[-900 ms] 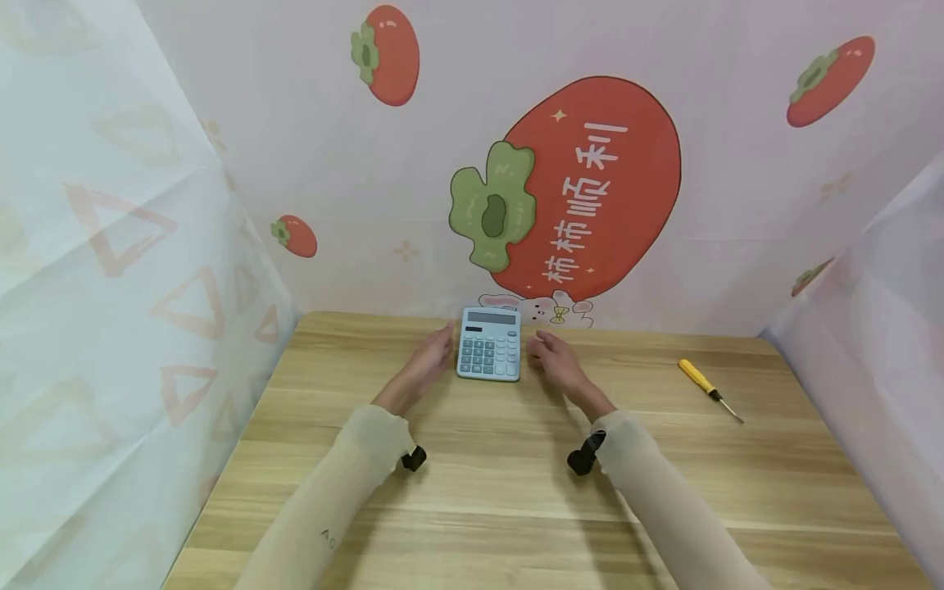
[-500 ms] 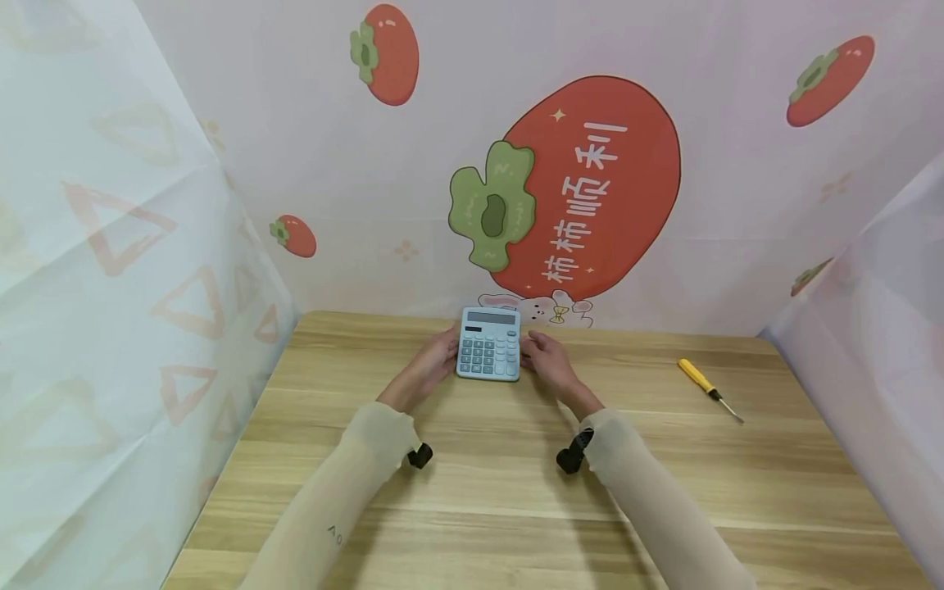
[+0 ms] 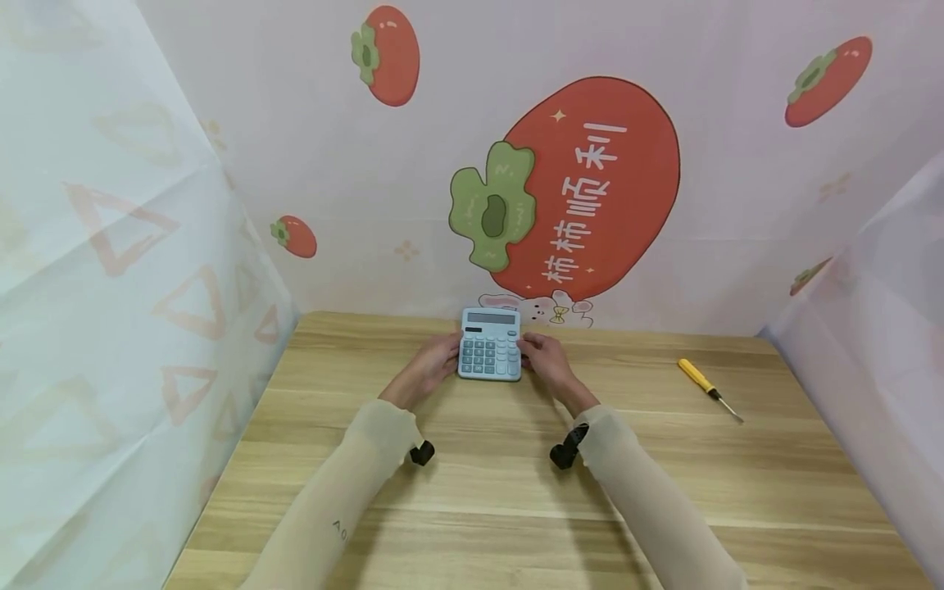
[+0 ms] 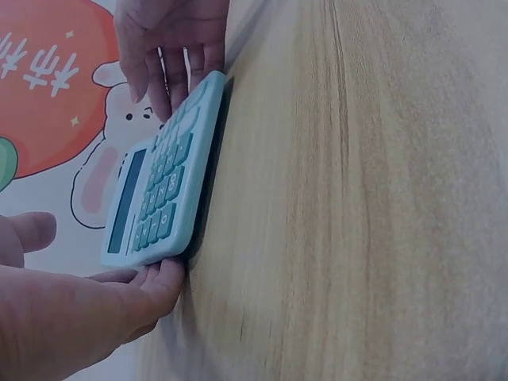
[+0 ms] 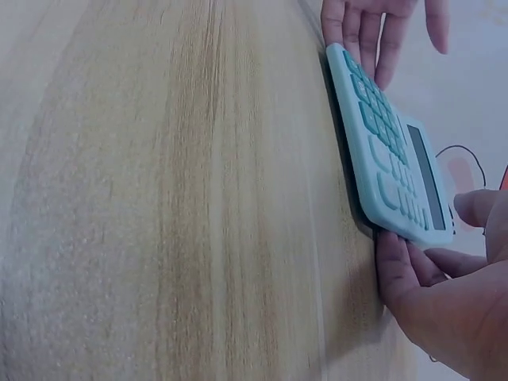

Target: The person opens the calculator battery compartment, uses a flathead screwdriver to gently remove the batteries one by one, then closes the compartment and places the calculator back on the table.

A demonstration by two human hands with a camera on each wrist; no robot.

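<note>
A light blue calculator [image 3: 490,338] lies near the back edge of the wooden table, its display on the far side and its keys facing up. My left hand [image 3: 433,363] is at its left side; in the left wrist view the fingertips [image 4: 165,279] meet the calculator's edge and the thumb [image 4: 36,230] stands off it. At the opposite side is my right hand [image 3: 549,365], with fingertips [image 5: 394,252] right at the edge and the thumb [image 5: 474,208] raised. The fingers of both hands look extended, their tips partly hidden by the calculator.
A screwdriver [image 3: 696,374] with a yellow handle lies on the table [image 3: 487,492] to the right, its tip toward the front. A white backdrop [image 3: 369,180] printed with red persimmons rises behind the table, and more sheeting [image 3: 140,344] hangs at the sides.
Both hands have moved inward from beside the calculator until their fingers reach its left and right edges. The calculator has hardly shifted; the screwdriver has stayed in place.
</note>
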